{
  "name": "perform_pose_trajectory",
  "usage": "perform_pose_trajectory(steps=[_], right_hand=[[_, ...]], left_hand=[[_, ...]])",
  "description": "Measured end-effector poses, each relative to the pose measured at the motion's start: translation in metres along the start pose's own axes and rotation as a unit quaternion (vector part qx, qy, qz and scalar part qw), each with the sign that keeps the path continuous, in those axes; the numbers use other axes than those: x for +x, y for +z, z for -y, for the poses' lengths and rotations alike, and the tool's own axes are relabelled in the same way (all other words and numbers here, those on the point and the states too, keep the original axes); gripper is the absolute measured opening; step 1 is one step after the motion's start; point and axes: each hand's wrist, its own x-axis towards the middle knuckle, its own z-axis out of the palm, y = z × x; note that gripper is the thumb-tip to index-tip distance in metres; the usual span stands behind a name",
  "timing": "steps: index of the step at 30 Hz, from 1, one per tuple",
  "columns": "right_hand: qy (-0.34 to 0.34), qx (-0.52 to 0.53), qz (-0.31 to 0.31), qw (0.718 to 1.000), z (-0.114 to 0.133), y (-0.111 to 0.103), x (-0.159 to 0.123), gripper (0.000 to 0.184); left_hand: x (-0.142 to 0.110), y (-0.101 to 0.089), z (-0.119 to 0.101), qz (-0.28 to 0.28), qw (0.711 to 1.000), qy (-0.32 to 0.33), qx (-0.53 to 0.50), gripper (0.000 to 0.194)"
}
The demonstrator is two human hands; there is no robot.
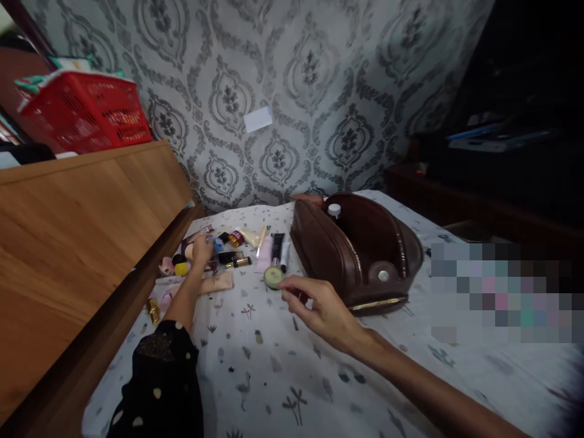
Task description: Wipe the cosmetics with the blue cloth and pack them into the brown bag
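Note:
At the far left of the bed, my left hand (201, 248) reaches in among scattered cosmetics. Its fingers look drawn together beside a small blue item (215, 244), and what they grip is hidden. My right hand (322, 307) has its fingers curled, the tips pinching the edge of a round green-topped tin (274, 277). Just beyond the tin lie a black tube (278, 245), a pink tube (265, 254) and a pale tube (285, 254). A gold-and-black lipstick (238, 262) and a beige tube (217, 282) are near my left hand. An open brown leather bag (319, 243) sits to the right.
Inside the bag's opening shows a white-capped bottle (334, 210). A wooden headboard-like panel (91, 213) borders the left side, with a red basket (86, 109) above it. Patterned wallpaper rises behind the printed white sheet (255, 377). Dark furniture (410, 182) stands at right.

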Motion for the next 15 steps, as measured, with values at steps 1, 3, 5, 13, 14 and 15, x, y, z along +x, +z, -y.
perform_pose_trajectory(steps=[1,3,5,13,14,15], right_hand=[[0.009,-0.005,0.009,1.0,-0.007,0.006,-0.001,0.021],[0.031,-0.007,0.016,0.999,-0.021,0.015,-0.005,0.022],[0.062,-0.002,0.015,0.998,-0.033,0.022,-0.011,0.023],[0.156,0.075,0.034,0.984,-0.051,0.027,-0.026,0.021],[0.162,0.082,0.033,0.983,-0.051,0.026,-0.026,0.02],[0.167,0.089,0.031,0.981,-0.051,0.026,-0.025,0.02]], left_hand=[[0.002,-0.001,0.0,0.009,1.0,0.009,0.0,0.032],[0.002,-0.003,-0.003,0.038,0.999,0.039,-0.002,0.029],[-0.002,-0.005,-0.007,0.089,0.992,0.086,-0.007,0.03],[-0.019,-0.016,-0.024,0.26,0.945,0.192,0.039,0.043],[-0.02,-0.017,-0.028,0.262,0.945,0.188,0.048,0.039],[-0.021,-0.019,-0.031,0.259,0.947,0.182,0.056,0.035]])
